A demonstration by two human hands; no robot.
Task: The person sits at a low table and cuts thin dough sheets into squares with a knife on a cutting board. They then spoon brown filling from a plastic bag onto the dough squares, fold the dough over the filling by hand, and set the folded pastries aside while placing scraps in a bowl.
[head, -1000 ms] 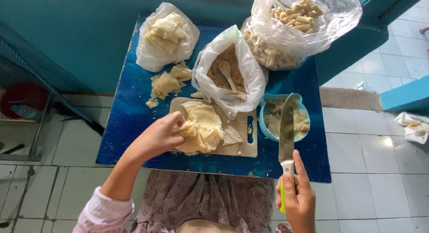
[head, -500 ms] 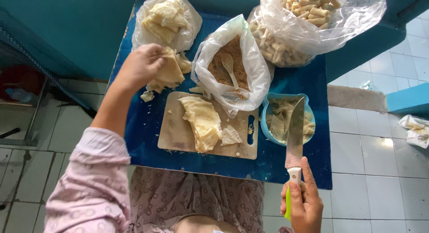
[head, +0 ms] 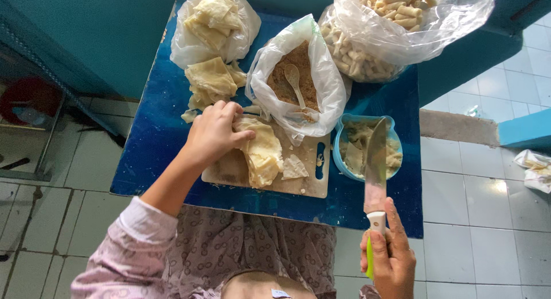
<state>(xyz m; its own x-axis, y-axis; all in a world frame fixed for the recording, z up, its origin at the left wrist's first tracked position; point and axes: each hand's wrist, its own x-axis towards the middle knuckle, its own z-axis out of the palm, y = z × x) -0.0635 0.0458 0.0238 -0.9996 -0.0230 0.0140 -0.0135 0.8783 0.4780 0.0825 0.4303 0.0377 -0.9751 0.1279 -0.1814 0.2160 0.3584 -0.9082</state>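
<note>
My left hand (head: 213, 135) lies flat, fingers loose, on the pale yellow folded dough sheets (head: 261, 150) atop the beige plastic cutting board (head: 274, 184), covering their left edge. My right hand (head: 390, 259), partly cut off by the frame's bottom, has its grip closed around the white-and-green-handled knife (head: 376, 178), blade over the blue bowl (head: 340, 155). The blue table (head: 143, 161) is crowded, with bare room only along its left edge.

The left hand (head: 213, 132) is covering the near edge of the folded dough sheets (head: 263, 152). The bottom edge is cutting off the right hand (head: 390, 259), and the top edge is clipping the bag of rolls (head: 402, 18).
</note>
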